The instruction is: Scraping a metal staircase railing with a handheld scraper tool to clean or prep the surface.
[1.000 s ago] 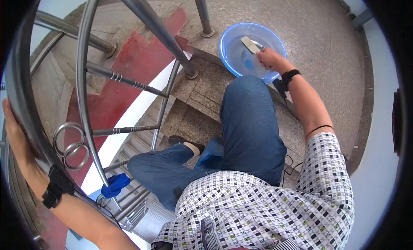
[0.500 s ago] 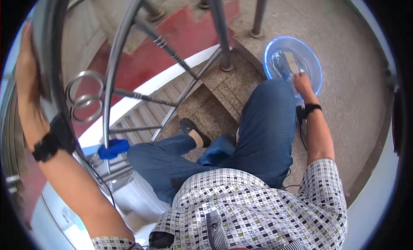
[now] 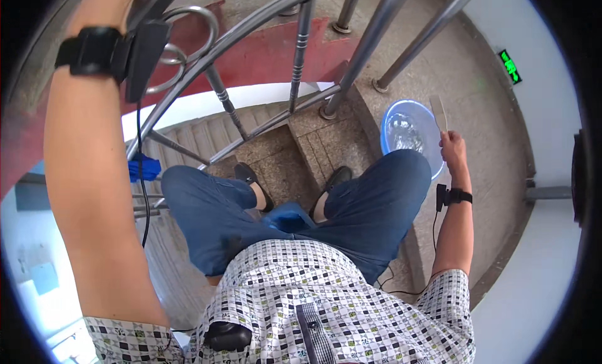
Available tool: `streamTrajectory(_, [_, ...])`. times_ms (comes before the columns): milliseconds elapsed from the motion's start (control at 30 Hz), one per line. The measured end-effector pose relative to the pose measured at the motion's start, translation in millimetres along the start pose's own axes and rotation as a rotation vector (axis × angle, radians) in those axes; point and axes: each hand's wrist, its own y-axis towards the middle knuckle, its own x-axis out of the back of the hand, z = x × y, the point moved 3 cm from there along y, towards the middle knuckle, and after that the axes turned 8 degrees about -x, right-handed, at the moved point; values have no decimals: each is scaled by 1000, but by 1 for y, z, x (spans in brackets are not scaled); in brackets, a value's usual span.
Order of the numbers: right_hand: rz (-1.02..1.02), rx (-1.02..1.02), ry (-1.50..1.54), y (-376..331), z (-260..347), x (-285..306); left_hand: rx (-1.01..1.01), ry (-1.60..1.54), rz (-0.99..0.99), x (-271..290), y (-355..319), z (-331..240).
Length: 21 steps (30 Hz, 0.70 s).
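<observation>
My right hand (image 3: 454, 149) is closed round the handle of a flat beige brush-like tool (image 3: 438, 108), seen nearly edge-on. The tool is raised at the right rim of a blue plastic basin (image 3: 385, 135), with rippled, glinting water (image 3: 403, 133) inside. High at the left, my left hand (image 3: 103, 6) runs out of the picture beside the dark upper part of the metal handrail. Its fingers are hidden, so its grip does not show.
Metal railing bars (image 3: 300, 57) with rings cross the upper left, beside a stairwell. My shoes are on stone steps (image 3: 276, 152). A blue plastic object (image 3: 287, 217) is between my legs. Blue cloth (image 3: 145, 168) hangs at the lower rails. Black cables hang from both wrists.
My right hand has lifted the beige tool from inside the basin to its right rim. My left arm has moved up, taking the hand partly out of view. The view has shifted.
</observation>
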Motion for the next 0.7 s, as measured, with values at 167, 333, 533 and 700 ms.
streamTrajectory(167, [183,407,120,-81,97,24,29,-92,63,-11,0,-7])
streamTrajectory(333, [333,637,-15,-149,183,-21,-6,-42,34,-13,1,-5])
streamTrajectory(533, [287,959,-148,-165,233,-105,3,-28,26,-16,7,-6])
streamTrajectory(700, [262,875,-105,-154,238,-132,46,-57,22,-15,0,-14])
